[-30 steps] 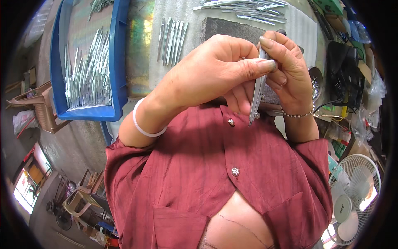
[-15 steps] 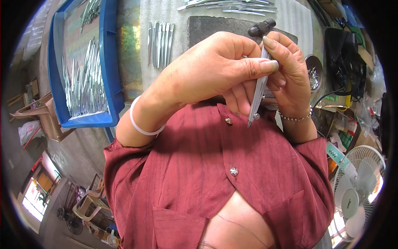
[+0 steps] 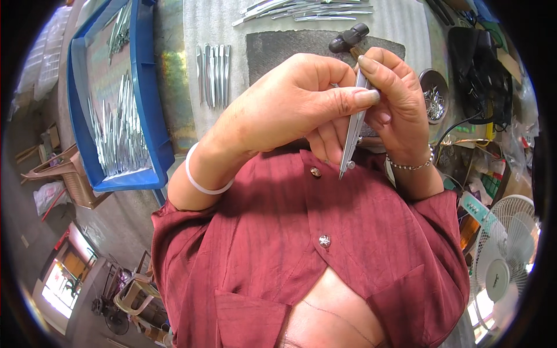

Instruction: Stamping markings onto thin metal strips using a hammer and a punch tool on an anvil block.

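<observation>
In front of my chest, a slim silver metal compass-like tool (image 3: 350, 139) is held slanting, its pointed end down. Close to that point a small round screw knob sticks out from its side. My left hand (image 3: 301, 98) is closed on it, thumb laid along the upper part with the other fingers curled behind. From the right, my right hand (image 3: 400, 101) pinches the top end between thumb and fingers. Just beyond the fingertips lies a hammer (image 3: 349, 38) with a black head, on a dark slab (image 3: 264, 49); my hands hide most of its handle.
A blue tray (image 3: 152, 93) at the left holds many slim metal pieces (image 3: 122, 136). More metal strips lie in a short row (image 3: 213, 75) and a far pile (image 3: 307, 10). A round bowl (image 3: 434, 98) of small metal parts stands right. A white fan (image 3: 499, 261) is lower right.
The whole view has shifted slightly, so the bench things sit a little lower and further left. Both hands keep their hold on the metal tool, which stands slightly steeper or nearly unchanged.
</observation>
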Action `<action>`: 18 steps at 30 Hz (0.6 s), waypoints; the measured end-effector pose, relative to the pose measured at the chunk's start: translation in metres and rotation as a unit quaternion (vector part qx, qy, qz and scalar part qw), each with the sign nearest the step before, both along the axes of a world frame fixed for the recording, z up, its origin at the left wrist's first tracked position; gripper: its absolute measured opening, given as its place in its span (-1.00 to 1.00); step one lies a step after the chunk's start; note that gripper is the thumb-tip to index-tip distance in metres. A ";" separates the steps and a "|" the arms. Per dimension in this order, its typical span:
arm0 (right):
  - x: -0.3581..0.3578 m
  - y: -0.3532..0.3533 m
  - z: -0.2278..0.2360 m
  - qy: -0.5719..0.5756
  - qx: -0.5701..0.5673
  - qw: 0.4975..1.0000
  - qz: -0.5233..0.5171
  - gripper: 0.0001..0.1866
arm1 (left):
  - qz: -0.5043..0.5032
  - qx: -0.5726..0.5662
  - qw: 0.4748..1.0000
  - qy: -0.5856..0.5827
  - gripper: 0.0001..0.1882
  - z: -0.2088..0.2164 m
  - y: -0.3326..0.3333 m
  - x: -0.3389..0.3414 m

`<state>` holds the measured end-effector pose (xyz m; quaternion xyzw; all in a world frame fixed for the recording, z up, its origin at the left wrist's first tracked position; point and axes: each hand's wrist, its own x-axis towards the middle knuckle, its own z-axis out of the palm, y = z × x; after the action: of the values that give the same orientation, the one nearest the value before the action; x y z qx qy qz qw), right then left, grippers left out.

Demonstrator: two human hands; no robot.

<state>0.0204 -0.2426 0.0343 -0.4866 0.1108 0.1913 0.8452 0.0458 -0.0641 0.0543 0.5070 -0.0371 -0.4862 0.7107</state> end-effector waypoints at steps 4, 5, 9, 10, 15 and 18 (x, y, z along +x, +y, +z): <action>0.010 -0.012 0.003 -0.028 -0.049 0.998 0.019 -0.85 | 0.039 -0.018 0.995 -0.086 -0.74 -0.014 -0.002 -0.005; 0.015 -0.018 0.006 -0.044 -0.090 0.995 0.018 -0.84 | 0.049 0.003 0.993 -0.108 -0.75 -0.012 0.004 -0.006; 0.059 -0.089 0.018 -0.200 -0.266 0.943 -0.029 -0.81 | 0.235 -0.047 0.965 -0.108 -0.84 -0.009 0.014 -0.018; 0.078 -0.113 0.010 -0.237 -0.342 0.909 -0.002 -0.81 | 0.278 -0.036 0.954 -0.108 -0.85 -0.011 0.019 -0.021; 0.135 -0.173 -0.050 -0.221 -0.608 0.758 0.086 -0.79 | 0.384 -0.159 0.909 -0.039 -0.84 -0.025 0.028 -0.027; 0.143 -0.170 -0.078 -0.267 -0.719 0.633 0.105 -0.79 | 0.406 -0.203 0.891 -0.002 -0.84 -0.033 0.027 -0.031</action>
<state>0.1635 -0.4130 -0.0438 -0.9786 -0.0686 0.0002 0.1940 0.0153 -0.0372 0.0216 0.3240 0.0726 -0.1365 0.9333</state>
